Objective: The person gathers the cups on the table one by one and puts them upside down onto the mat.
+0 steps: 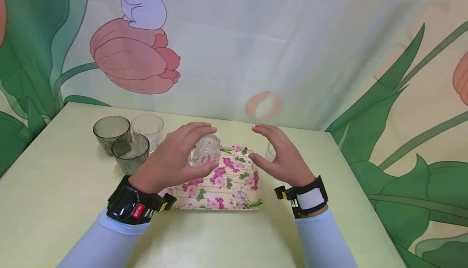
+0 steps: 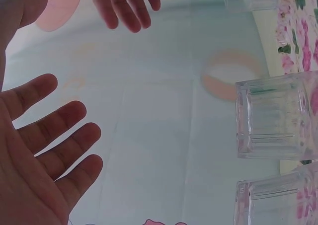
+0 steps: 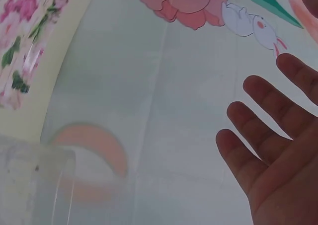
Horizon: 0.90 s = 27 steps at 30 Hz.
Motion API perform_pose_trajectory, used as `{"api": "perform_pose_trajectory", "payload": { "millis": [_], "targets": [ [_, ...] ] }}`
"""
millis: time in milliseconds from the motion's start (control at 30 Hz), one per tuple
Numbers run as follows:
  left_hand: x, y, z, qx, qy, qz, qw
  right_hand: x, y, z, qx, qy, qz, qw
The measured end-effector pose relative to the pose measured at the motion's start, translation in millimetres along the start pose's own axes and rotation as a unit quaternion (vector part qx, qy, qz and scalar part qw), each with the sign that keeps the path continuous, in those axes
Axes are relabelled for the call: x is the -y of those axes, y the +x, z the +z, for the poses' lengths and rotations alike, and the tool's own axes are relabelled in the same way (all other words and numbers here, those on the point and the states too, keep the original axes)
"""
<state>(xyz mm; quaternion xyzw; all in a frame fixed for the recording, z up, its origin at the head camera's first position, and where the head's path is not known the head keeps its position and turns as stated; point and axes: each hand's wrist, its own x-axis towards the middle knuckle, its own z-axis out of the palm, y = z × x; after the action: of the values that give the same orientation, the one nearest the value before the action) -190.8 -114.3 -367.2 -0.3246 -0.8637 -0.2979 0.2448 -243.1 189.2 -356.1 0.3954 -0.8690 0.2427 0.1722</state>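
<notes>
My left hand [image 1: 179, 154] is raised over the floral tray [image 1: 234, 186], its fingers spread and loosely bent, with nothing in them. Behind its thumb, an upturned clear glass [image 1: 208, 150] stands on the tray. The left wrist view has that hand apart from two clear glasses, one of them a lower glass [image 2: 278, 200]. My right hand [image 1: 283, 154] hovers past the tray's right edge, empty, thumb and fingers apart. Partly hidden behind it is another clear glass [image 1: 270, 152]; the right wrist view gives a blurred clear glass [image 3: 35, 185] away from the fingers [image 3: 248, 150].
At the table's left, two smoky grey glasses, a rear one [image 1: 109, 132] and a front one [image 1: 130, 154], stand upright beside a clear glass [image 1: 150, 128]. A printed curtain [image 1: 226, 57] hangs along the table's back edge. The pale table [image 1: 219, 239] reaches toward me.
</notes>
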Motion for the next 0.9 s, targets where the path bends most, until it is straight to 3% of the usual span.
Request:
{"api": "perform_pose_trajectory", "payload": {
  "millis": [467, 900],
  "targets": [
    [0.8, -1.9, 0.9, 0.009, 0.008, -0.01, 0.9999, -34.3, 0.2, -3.8, 0.048, -0.05, 0.048, 0.9964],
    [-0.8, -1.9, 0.4, 0.021, 0.006, -0.02, 0.9996, -56.6, -3.0, 0.2, 0.096, -0.072, 0.112, 0.9865]
  ]
}}
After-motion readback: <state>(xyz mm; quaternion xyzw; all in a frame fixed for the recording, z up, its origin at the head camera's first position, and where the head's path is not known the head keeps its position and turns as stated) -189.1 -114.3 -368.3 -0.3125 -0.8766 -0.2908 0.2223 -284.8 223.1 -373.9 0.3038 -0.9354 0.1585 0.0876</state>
